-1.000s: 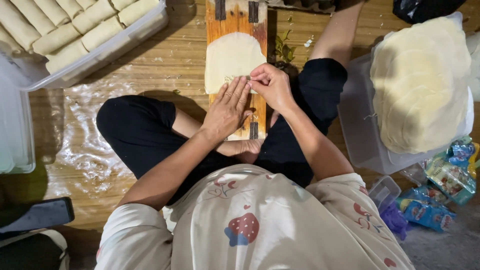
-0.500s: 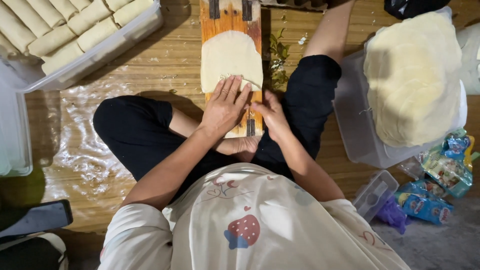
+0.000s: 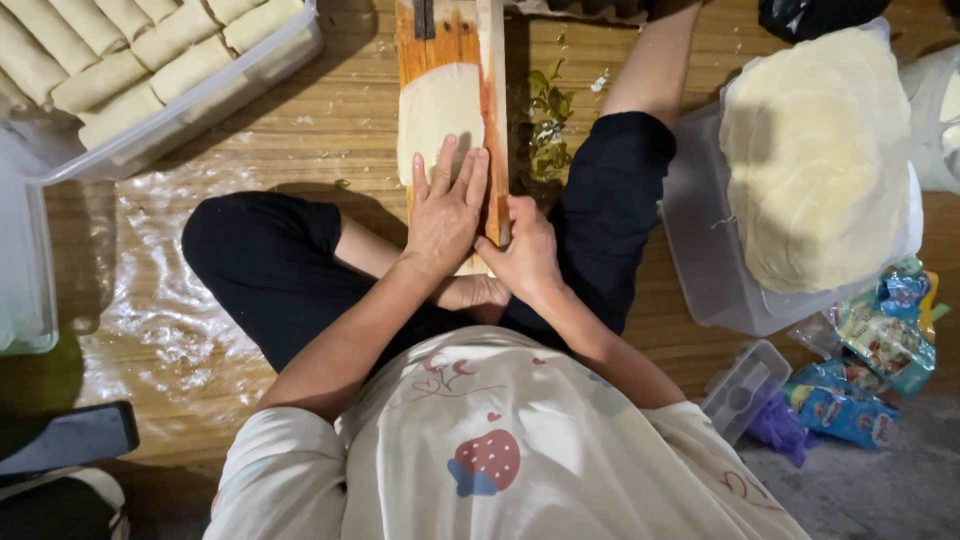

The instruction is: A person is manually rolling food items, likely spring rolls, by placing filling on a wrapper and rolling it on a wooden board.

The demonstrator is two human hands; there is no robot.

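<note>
A narrow wooden board (image 3: 488,70) lies on the floor between my crossed legs, with a pale thin wrapper sheet (image 3: 438,105) spread on it. My left hand (image 3: 446,212) lies flat on the near end of the wrapper, fingers stretched forward and apart. My right hand (image 3: 525,255) curls around the board's right edge close to my body, thumb on top. What lies under my left palm is hidden.
A clear tray (image 3: 285,50) of several finished pale rolls stands at the top left. A clear tub (image 3: 700,270) with a tall stack of round wrappers (image 3: 815,150) sits at right. Green leaf scraps (image 3: 545,125) lie beside the board. Colourful packets (image 3: 870,360) and a small plastic box (image 3: 745,385) lie lower right.
My right hand has dropped from the wrapper's near end to the board's right edge. My left hand has flattened onto the wrapper. The view has shifted a little.
</note>
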